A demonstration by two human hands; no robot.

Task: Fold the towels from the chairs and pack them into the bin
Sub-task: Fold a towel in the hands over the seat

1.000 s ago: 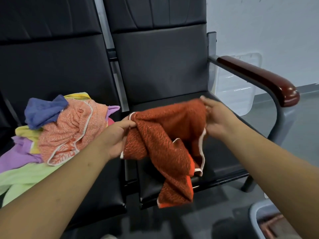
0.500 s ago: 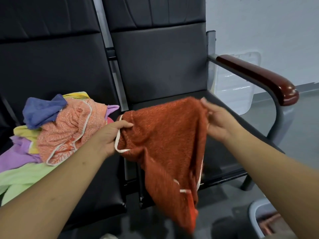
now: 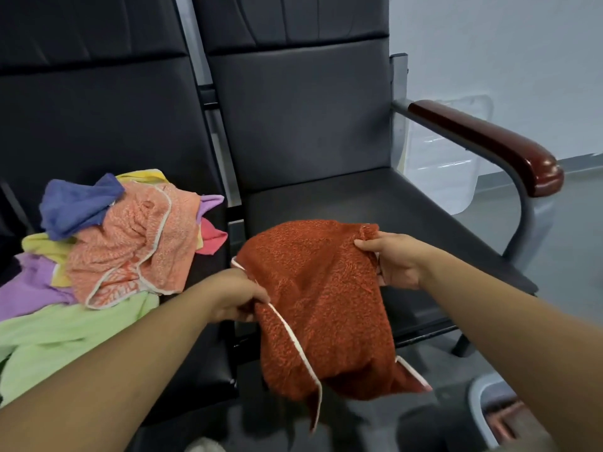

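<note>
The fingers of your left hand (image 3: 238, 296) are pinching the white-piped hem of the rust-orange terry towel (image 3: 323, 298); those of your right hand (image 3: 394, 261) are clamping its far corner. You are holding the towel aloft over the front edge of the black padded chair seat (image 3: 375, 203), spreading it for a first fold. Its held edge is running left to right; its long axis, probably, is hanging toward the floor, though bunching is hiding the outline. The next move is calling for matched corners and a taut edge. The grey plastic bin (image 3: 476, 406) is waiting lower right.
</note>
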